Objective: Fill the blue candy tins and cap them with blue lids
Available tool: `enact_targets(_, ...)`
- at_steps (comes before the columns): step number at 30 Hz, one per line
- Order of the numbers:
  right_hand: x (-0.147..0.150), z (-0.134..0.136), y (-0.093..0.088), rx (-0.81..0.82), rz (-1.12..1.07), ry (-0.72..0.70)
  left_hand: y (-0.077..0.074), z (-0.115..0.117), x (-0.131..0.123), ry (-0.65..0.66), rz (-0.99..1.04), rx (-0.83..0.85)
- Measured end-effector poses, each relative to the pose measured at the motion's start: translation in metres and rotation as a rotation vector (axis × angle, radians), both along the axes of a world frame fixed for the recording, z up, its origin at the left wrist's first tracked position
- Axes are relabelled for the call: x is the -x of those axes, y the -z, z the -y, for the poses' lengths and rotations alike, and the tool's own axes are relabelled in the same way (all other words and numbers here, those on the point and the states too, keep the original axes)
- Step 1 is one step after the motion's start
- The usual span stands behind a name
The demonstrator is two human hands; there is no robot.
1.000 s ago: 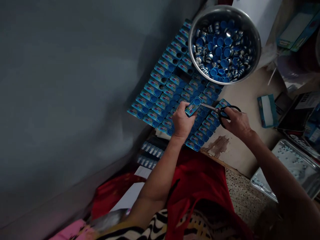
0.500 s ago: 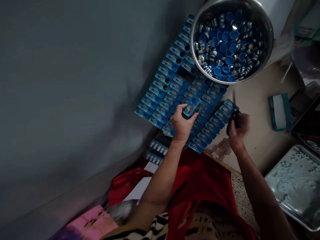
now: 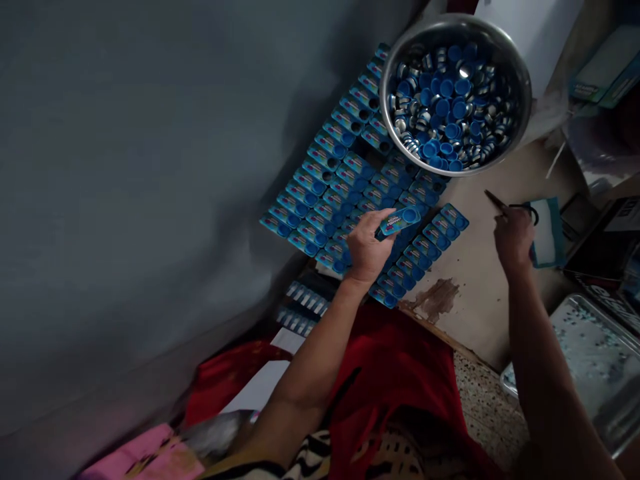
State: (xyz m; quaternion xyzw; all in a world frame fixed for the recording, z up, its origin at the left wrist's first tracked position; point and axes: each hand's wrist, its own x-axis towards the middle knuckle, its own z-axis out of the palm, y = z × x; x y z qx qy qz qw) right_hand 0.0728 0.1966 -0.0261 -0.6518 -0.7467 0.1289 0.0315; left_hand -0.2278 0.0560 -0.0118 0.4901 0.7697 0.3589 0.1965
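My left hand is closed around a small blue printed box with a round blue cap-like disc at its right end. This box is held above tightly packed rows of similar blue boxes, some with blue discs and others with dark round holes. Off to the right, my right hand grips a pair of dark scissors, blades pointing up and left, away from the box. A shorter row of boxes lies between the two hands.
A steel bowl heaped with blue-and-silver caps stands at the far side. At right are a blue-and-white carton and a clear tray with small bits. A grey wall bounds the left side.
My right hand has moved right with the scissors, away from the boxes. In my left hand the box has turned, its disc end now pointing right. The whole view has shifted slightly.
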Motion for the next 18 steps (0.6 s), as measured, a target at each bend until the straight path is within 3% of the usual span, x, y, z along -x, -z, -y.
enact_targets(2,0.035,0.022,-0.029,0.002,-0.274,-0.121,-0.012,-0.004,0.005,0.066,0.016,-0.002)
enact_targets(4,0.068,0.037,-0.057,0.037,-0.429,-0.362,-0.025,-0.007,0.012,0.146,0.048,-0.001)
enact_targets(6,0.091,0.042,-0.076,0.055,-0.447,-0.563,-0.034,-0.008,0.018,0.226,0.083,0.006)
enact_targets(9,0.102,0.037,-0.087,0.072,-0.364,-0.749,-0.040,-0.009,0.023,0.303,0.127,0.042)
enact_targets(13,0.101,0.041,-0.083,0.152,-0.313,-0.733,-0.038,-0.009,0.025,0.366,0.200,0.082)
enact_targets(18,0.104,0.079,-0.086,0.175,-0.451,-0.577,-0.045,-0.014,0.034,0.554,0.331,0.110)
